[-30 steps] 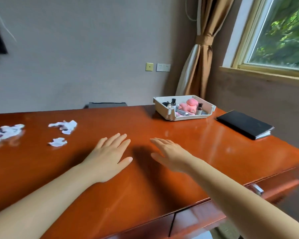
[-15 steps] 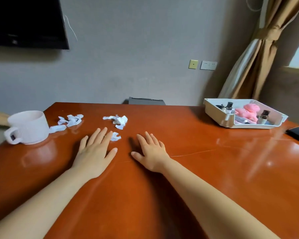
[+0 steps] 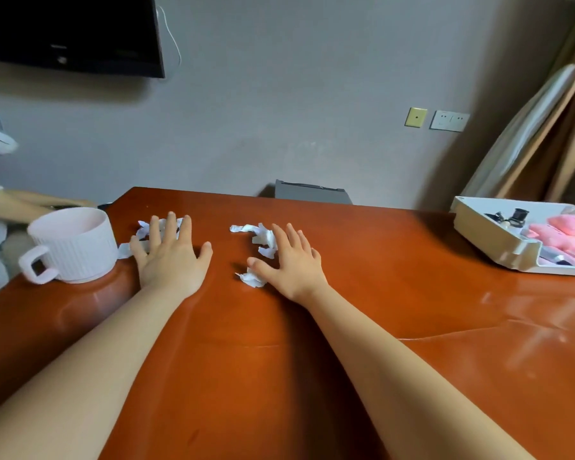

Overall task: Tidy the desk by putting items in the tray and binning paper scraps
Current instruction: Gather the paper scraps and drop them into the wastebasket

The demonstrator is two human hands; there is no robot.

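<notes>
Big glossy orange-brown desk (image 3: pixel 412 327), smooth and shiny enough to throw glare, so I'd guess thin paper slides on it rather than lifting cleanly. The boxy white plastic tray (image 3: pixel 485 237) sits at the far right edge and already holds a fuzzy pink plush (image 3: pixel 565 234) and some small dark-capped bottles (image 3: pixel 518 215). The chunky ribbed white mug (image 3: pixel 77 247) is at the far left, just beside the left hand (image 3: pixel 170 257). That hand lies flat, palm down, fingers straight and a bit spread over the left pile (image 3: pixel 141 229) of torn white scraps. The right hand (image 3: pixel 292 263) is flat too, fingers straight and slightly fanned, right against the right pile (image 3: pixel 263 239), with its thumb at a stray scrap (image 3: pixel 253 279). These bits are crumpled, ragged and light, so picking one by one looks slow. I'd sweep both piles together with flat palms, then scoop the heap. Watch the mug on the left. I can't make out a bin for sure.
</notes>
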